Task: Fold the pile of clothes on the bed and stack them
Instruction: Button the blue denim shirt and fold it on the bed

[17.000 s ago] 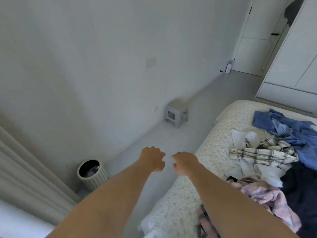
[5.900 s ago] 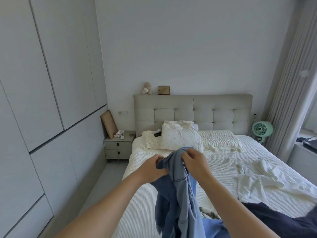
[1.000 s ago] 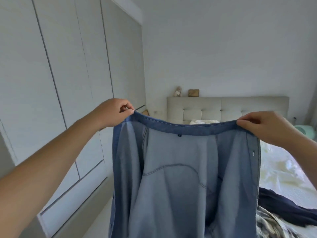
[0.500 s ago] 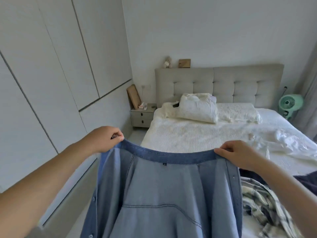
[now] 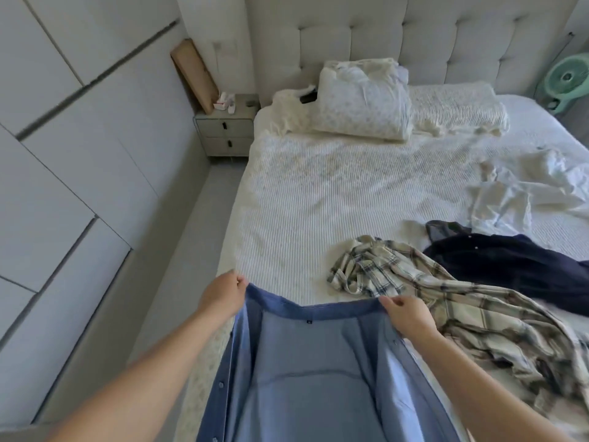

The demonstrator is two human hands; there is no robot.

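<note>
Head view. The left hand (image 5: 223, 296) and the right hand (image 5: 406, 317) each pinch one end of the collar edge of a blue shirt (image 5: 306, 378), fingers curled round the cloth. The shirt is held spread between them at the near edge of the bed (image 5: 318, 193), its inner side facing up and its body running toward the bottom of the view. Just to the right, a checked shirt (image 5: 414, 291) lies crumpled on the bedcover, passing under the right forearm. A dark navy garment (image 5: 510, 263) lies beyond it, touching it, and a white garment (image 5: 526, 193) lies rumpled farther toward the right side of the bed. A pillow (image 5: 363, 103) rests against the padded headboard (image 5: 414, 33). A nightstand (image 5: 226, 126) stands beside the bed's head, and a green fan (image 5: 567, 81) at the far right.
</note>
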